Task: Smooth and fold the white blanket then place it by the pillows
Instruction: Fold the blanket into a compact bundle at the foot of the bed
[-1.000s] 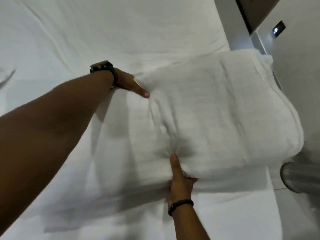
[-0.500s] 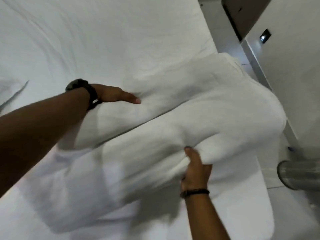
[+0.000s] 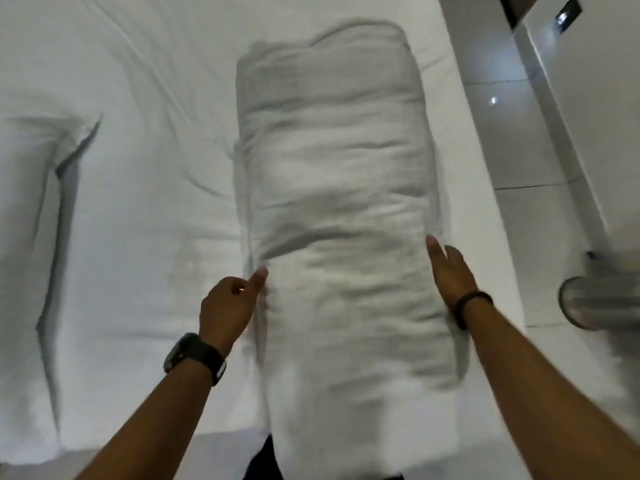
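Note:
The white blanket (image 3: 339, 202) lies folded into a long, thick bundle on the bed sheet (image 3: 145, 168), running away from me near the bed's right edge. My left hand (image 3: 227, 306) is at the bundle's left side with loosely curled fingers. Its thumb touches the blanket's edge and it grips nothing. My right hand (image 3: 450, 271) rests flat against the bundle's right side with its fingers stretched out. A white pillow (image 3: 27, 237) lies at the far left of the bed, apart from the blanket.
Right of the bed is a strip of glossy tiled floor (image 3: 512, 150) and a pale wall panel (image 3: 606, 98). A round metal object (image 3: 595, 303) juts in at the right edge. The sheet between pillow and blanket is wrinkled.
Both hands gripped the blanket and turned one half over; it now lies as a narrow folded bundle. My hands have let go and sit at its two sides.

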